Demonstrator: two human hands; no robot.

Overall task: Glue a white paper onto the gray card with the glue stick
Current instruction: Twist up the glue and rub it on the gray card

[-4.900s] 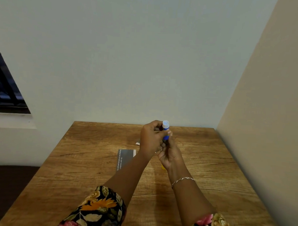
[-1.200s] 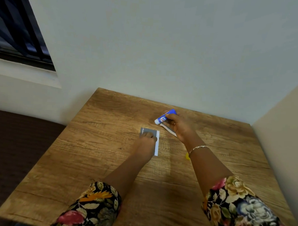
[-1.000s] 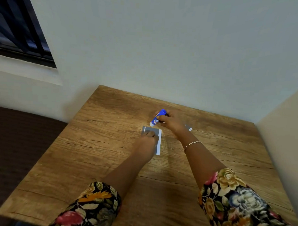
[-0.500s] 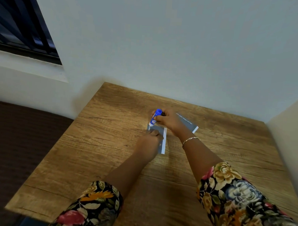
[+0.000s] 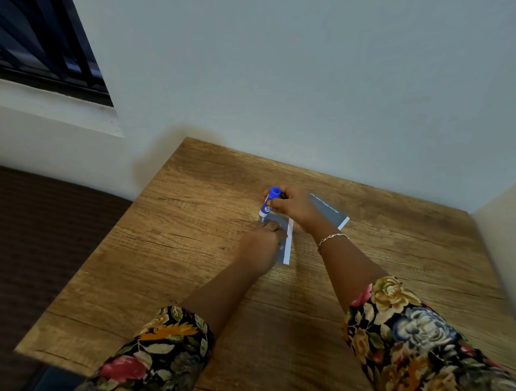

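A gray card (image 5: 281,223) with a white strip along its right edge lies on the wooden table (image 5: 189,251). My left hand (image 5: 260,245) presses flat on the card, fingertips near its far end. My right hand (image 5: 291,207) grips a blue glue stick (image 5: 269,202), held nearly upright with its lower tip touching the card's far left corner. A second gray card (image 5: 330,211) with white print and a white end lies behind my right hand, partly hidden by it. No separate white paper shows.
The table stands in a corner, with a pale wall (image 5: 285,78) behind and a beige wall (image 5: 507,221) on the right. A dark barred window (image 5: 42,38) is at the upper left. Dark floor (image 5: 42,230) lies left of the table.
My right hand brought the glue stick from beside the card down onto its far corner and tilted it upright. The left hand has stayed pressed on the card. The camera has tipped downward.
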